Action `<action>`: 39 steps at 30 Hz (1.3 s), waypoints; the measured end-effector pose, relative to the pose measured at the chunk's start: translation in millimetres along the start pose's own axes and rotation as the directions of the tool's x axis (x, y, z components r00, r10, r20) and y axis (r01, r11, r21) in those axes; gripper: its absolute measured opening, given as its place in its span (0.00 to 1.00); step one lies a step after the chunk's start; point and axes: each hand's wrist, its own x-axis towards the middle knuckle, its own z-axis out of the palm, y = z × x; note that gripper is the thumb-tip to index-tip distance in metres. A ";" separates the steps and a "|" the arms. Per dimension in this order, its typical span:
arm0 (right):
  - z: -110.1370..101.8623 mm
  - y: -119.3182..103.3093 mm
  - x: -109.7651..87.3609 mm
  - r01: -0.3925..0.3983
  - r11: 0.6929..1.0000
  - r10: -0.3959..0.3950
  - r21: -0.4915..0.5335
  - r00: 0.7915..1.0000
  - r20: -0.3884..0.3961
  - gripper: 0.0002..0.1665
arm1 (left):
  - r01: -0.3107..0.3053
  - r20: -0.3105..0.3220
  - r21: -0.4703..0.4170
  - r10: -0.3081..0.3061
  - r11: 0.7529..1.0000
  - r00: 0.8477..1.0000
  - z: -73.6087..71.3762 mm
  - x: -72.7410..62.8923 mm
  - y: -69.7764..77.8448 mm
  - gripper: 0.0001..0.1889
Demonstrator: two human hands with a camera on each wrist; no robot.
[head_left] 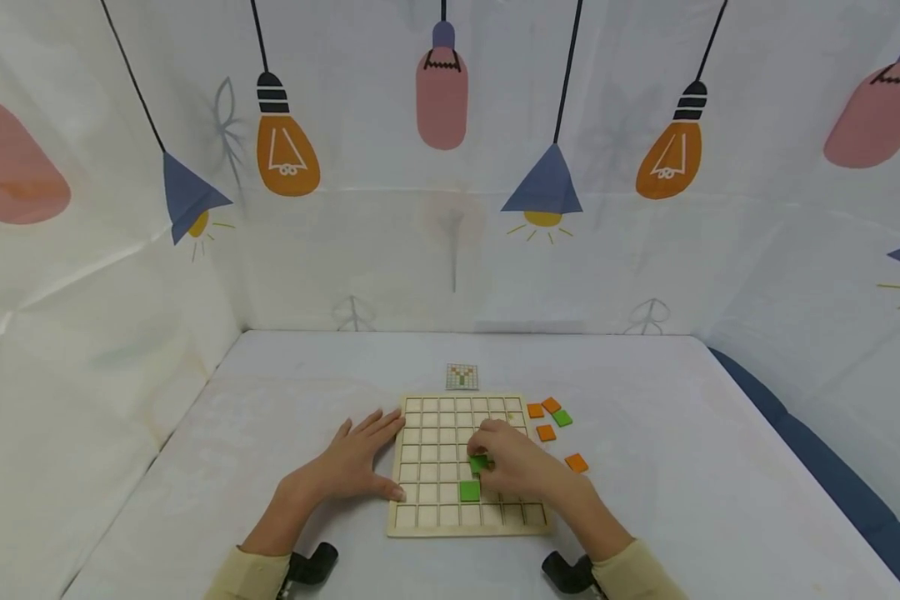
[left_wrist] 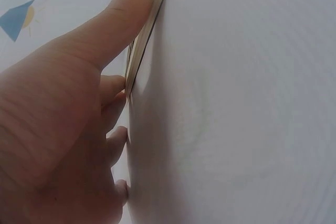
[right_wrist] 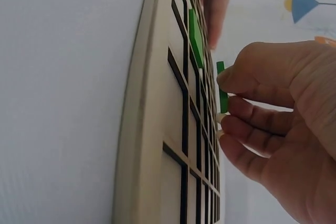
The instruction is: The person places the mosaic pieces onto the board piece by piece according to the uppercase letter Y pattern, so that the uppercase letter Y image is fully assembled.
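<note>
A light wooden grid board (head_left: 429, 532) lies flat on the white table. My left hand (head_left: 351, 460) rests spread at its left side, thumb and fingertips touching the board's edge; the left wrist view shows the thumb (left_wrist: 113, 27) along that edge. Over the board's middle, my right hand (head_left: 517, 462) pinches a green square tile (head_left: 477, 463). The right wrist view shows this tile (right_wrist: 222, 87) held edge-on between thumb and fingers, just above the grid. Another green tile (head_left: 469, 491) sits in a cell in front of it.
Right of the board lie several loose orange tiles (head_left: 577, 462) and one green tile (head_left: 562, 417). A small pattern card (head_left: 462, 377) with a printed grid lies behind the board. A white patterned curtain (head_left: 450, 250) hangs behind the table.
</note>
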 end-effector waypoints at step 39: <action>15.7 -12.2 6.7 0.052 0.997 -0.054 -0.054 0.998 -0.034 0.07 | -0.021 -0.001 -0.016 0.021 1.000 1.000 -2.4 -1.1 1.5 0.61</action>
